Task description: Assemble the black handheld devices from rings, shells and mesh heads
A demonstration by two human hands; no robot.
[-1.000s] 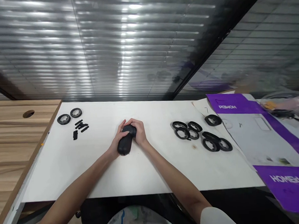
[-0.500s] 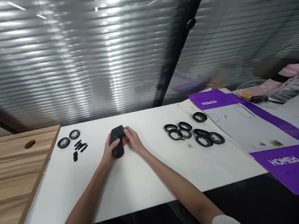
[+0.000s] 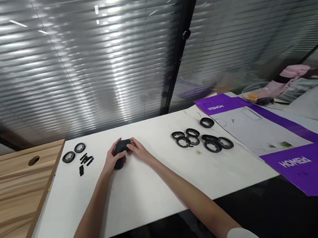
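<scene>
Between both hands, above the white table, is a black, rounded, oblong object [image 3: 120,147]; its exact kind cannot be made out. My left hand [image 3: 112,159] wraps round its left side, with the thumb lying across the front. My right hand [image 3: 137,148] grips the upper right end with fingers and thumb. Fingers partly hide the object's middle. To the left lie two black rings, one [image 3: 68,157] nearer and one [image 3: 79,147] farther off, with notched inner edges. Beside them are several thin black strips [image 3: 86,159] and a short black piece [image 3: 81,170].
Several more black rings [image 3: 183,141] lie in groups on the white table [image 3: 151,189] at right. A purple and white printed sheet [image 3: 295,162] covers the right end. Behind stands a glass wall with blinds [image 3: 93,65]. A wooden surface [image 3: 17,192] adjoins at left.
The black object has been tilted in my hands, and both hands have shifted round it. My right thumb now lies over its upper end. The whole view has shifted slightly.
</scene>
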